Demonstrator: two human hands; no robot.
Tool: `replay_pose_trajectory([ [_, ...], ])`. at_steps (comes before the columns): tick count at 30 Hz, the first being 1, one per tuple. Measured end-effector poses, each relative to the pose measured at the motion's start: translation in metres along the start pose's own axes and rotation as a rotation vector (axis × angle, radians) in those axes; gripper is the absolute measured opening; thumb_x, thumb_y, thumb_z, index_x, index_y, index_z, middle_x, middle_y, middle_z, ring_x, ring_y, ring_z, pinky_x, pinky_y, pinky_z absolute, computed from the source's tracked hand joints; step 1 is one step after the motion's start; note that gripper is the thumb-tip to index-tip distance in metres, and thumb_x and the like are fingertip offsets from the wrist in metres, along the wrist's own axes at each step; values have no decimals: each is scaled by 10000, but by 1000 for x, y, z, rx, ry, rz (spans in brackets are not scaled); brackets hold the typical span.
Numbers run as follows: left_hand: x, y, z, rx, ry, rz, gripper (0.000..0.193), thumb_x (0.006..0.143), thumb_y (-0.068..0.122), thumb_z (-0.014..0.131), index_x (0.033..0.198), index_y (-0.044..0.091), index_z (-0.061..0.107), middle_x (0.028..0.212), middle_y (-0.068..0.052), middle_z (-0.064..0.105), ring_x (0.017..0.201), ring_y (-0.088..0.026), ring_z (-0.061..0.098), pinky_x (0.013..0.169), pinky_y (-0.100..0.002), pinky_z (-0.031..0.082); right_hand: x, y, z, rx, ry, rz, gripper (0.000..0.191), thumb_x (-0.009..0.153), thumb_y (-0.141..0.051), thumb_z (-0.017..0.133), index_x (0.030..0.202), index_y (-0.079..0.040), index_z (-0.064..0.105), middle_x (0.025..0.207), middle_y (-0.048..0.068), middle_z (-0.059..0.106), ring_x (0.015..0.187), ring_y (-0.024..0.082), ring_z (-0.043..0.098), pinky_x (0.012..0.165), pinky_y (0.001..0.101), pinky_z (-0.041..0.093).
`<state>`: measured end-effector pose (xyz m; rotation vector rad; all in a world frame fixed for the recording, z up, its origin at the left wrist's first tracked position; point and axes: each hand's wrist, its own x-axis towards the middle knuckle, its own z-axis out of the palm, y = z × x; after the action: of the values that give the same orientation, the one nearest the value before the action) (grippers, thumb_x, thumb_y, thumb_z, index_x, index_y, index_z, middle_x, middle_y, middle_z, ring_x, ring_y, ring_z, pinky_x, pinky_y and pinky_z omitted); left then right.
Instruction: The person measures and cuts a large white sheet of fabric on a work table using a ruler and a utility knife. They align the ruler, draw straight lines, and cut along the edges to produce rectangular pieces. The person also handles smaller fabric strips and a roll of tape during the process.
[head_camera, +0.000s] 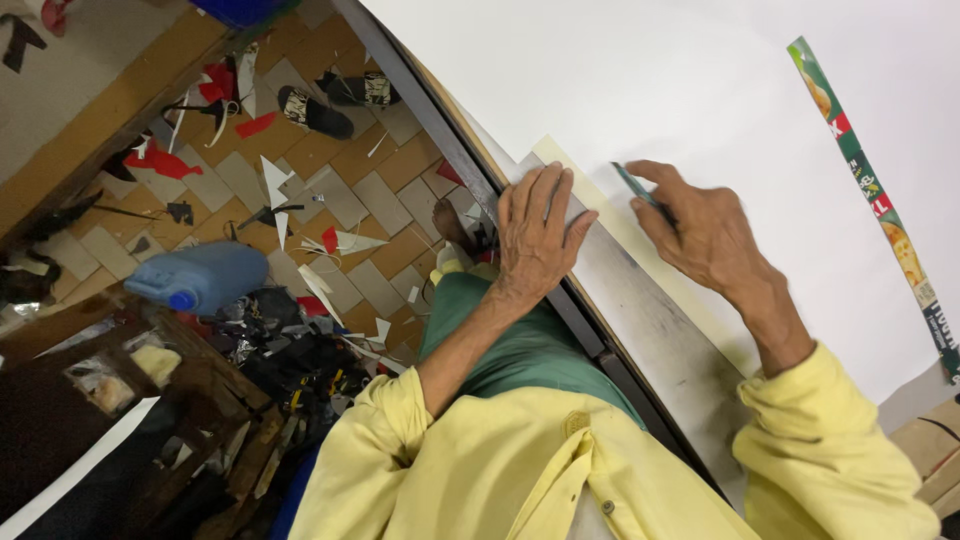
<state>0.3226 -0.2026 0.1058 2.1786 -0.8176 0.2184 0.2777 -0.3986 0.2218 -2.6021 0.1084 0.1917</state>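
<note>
My left hand (538, 232) lies flat, fingers spread, pressing a grey board (650, 320) down at the table's near edge. A pale cream strip (600, 200) runs along the board's far side. My right hand (705, 232) grips a thin teal pencil-like tool (632, 187), its tip touching the cream strip where it meets the large white sheet (640, 80). Both arms wear yellow sleeves.
A long green printed strip (880, 210) lies on the white sheet at the right. The table's dark edge (440, 140) runs diagonally. Below it on the tiled floor are paper scraps, black sandals (315, 112), a blue jug (200, 277) and a wooden stool (150, 400).
</note>
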Motion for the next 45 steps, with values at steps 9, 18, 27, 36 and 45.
replay_pose_trajectory([
  [9,5,-10,3,-54,-15,-23,535,997,348,704,1330,-55,591,1510,-237,457,1469,-353,379,1163,-544,291,76,1,36,-118,-5,-335,335,994,-115,660,1307,-19,588,607,25,616,410,169,491,392,323,379],
  [18,10,-14,0,-76,-38,-45,509,1035,356,626,1329,-58,589,1510,-228,451,1461,-355,383,1159,-540,278,84,-5,42,-160,-26,-297,317,991,-129,680,1271,-1,608,637,38,647,429,163,538,380,317,402],
  [27,13,-12,0,-114,-55,-93,533,984,367,682,1321,-34,582,1514,-224,434,1468,-353,351,1168,-555,257,88,-8,40,-157,-162,-207,389,977,-138,670,1336,-7,599,689,79,715,442,195,574,398,343,418],
  [36,19,-1,-4,-56,-107,-138,583,938,335,743,1345,-30,539,1519,-216,405,1468,-375,334,1148,-598,265,17,8,29,-166,-112,-179,445,929,-122,690,1348,-6,597,757,95,717,498,243,621,421,365,469],
  [45,17,15,-2,-86,-142,-125,846,848,402,814,1395,-113,425,1536,-295,305,1491,-450,242,1153,-642,222,-6,27,35,-148,-66,-190,425,932,-129,686,1334,-22,599,787,96,716,529,262,624,441,379,476],
])
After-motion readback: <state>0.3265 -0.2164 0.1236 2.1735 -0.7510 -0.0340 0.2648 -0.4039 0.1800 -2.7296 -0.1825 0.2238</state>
